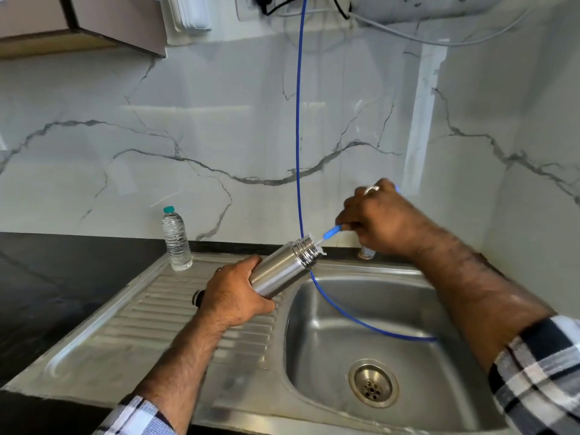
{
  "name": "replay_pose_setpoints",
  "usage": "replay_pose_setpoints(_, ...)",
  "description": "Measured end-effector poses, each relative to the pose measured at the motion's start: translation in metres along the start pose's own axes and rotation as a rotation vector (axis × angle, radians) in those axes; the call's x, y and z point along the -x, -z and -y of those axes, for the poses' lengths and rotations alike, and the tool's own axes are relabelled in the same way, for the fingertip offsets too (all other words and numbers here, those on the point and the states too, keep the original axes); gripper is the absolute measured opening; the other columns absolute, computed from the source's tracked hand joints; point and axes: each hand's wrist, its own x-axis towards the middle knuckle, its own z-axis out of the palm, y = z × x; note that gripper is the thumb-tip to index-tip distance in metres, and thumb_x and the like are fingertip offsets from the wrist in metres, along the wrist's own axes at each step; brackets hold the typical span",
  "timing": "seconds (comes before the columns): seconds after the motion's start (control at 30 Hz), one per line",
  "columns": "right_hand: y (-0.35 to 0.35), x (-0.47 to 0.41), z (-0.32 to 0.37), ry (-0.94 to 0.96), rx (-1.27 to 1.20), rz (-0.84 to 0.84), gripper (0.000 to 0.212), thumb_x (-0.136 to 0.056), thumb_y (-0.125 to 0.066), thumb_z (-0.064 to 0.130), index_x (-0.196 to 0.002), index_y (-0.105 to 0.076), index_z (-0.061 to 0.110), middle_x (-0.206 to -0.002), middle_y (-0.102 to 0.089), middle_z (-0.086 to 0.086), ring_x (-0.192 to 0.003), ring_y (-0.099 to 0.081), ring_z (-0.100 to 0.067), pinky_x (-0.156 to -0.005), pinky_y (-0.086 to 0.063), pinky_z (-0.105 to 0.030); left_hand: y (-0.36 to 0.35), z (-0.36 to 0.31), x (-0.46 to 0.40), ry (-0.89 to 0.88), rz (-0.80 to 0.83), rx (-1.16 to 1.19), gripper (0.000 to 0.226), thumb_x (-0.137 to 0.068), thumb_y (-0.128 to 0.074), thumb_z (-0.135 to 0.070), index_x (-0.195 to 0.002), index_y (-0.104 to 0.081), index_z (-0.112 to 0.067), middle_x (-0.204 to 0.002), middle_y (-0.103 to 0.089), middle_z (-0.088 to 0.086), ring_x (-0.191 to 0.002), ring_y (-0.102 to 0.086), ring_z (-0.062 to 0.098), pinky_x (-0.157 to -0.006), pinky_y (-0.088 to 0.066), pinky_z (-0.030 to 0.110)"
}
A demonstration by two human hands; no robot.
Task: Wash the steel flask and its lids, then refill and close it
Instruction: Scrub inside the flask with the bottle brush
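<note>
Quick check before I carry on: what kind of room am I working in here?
Most likely a home kitchen: a stainless steel sink with a ribbed drainboard set in a dark countertop, a marble-look backsplash, and a wall cabinet above.

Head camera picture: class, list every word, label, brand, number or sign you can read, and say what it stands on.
None can be read.
Clear plastic water bottle with a teal cap: no label text shows.
Brushed steel flask, held by the left hand: plain metal, no marking visible.
Thin blue hose, its nozzle gripped by the right hand: no print visible.
</note>
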Motion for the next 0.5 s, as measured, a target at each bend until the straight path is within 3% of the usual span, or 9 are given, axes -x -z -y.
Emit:
replay_pose_setpoints(0.13, -0.025, 0.025, 0.008, -0.103, -0.073, 0.023, 0.016, -0.087, -0.067, 0.026, -0.098, -0.078, 0.033, -0.085, -0.07, 0.01, -0.09, -0.065, -0.022, -0.081, -0.02, -0.033, -0.013, -0.008, -0.003, -0.022, 0.004, -0.06, 0.075, -0.05, -0.092, -0.052, -0.116, -0.06, -0.037, -0.091, -0.063, -0.019, -0.081, -0.065, 0.012, -0.07, -0.054, 0.026)
replay_pose_setpoints(0.23, -0.033, 0.051, 0.01, -0.189, -0.164, -0.016, 0.008, -0.091, -0.072, 0.026, -0.097, -0.071, 0.03, -0.088, -0.068, 0.01, -0.087, -0.066, -0.021, -0.081, -0.032, -0.034, -0.02, -0.013, -0.008, -0.057, 0.008, -0.108, 0.077, -0.054, -0.094, -0.049, -0.123, -0.059, -0.039, -0.092, -0.058, -0.02, -0.081, -0.059, 0.01, -0.069, -0.046, 0.023)
replay_pose_setpoints(0.3, -0.039, 0.069, 0.009, -0.246, -0.218, -0.07, 0.004, -0.092, -0.067, 0.031, -0.095, -0.067, 0.028, -0.087, -0.064, 0.009, -0.082, -0.065, -0.022, -0.078, -0.039, -0.037, -0.026, -0.019, -0.013, -0.082, 0.023, -0.12, 0.078, -0.056, -0.094, -0.045, -0.125, -0.059, -0.04, -0.097, -0.061, -0.02, -0.086, -0.059, 0.011, -0.072, -0.049, 0.025)
replay_pose_setpoints(0.4, -0.053, 0.098, 0.008, -0.268, -0.137, -0.079, 0.016, -0.095, -0.062, 0.037, -0.099, -0.075, 0.028, -0.087, -0.065, 0.007, -0.082, -0.066, -0.022, -0.074, -0.042, -0.035, -0.037, -0.027, -0.019, -0.105, 0.071, -0.16, 0.076, -0.054, -0.089, -0.047, -0.122, -0.055, -0.04, -0.104, -0.068, -0.018, -0.091, -0.062, 0.016, -0.084, -0.057, 0.034)
replay_pose_setpoints(0.5, -0.064, 0.125, 0.017, -0.279, -0.089, -0.044, 0.019, -0.097, -0.059, 0.04, -0.094, -0.073, 0.027, -0.082, -0.066, 0.005, -0.071, -0.067, -0.027, -0.06, -0.049, -0.033, -0.048, -0.027, -0.023, -0.183, 0.102, -0.258, 0.074, -0.056, -0.087, -0.05, -0.123, -0.056, -0.039, -0.109, -0.069, -0.016, -0.1, -0.066, 0.019, -0.085, -0.052, 0.033)
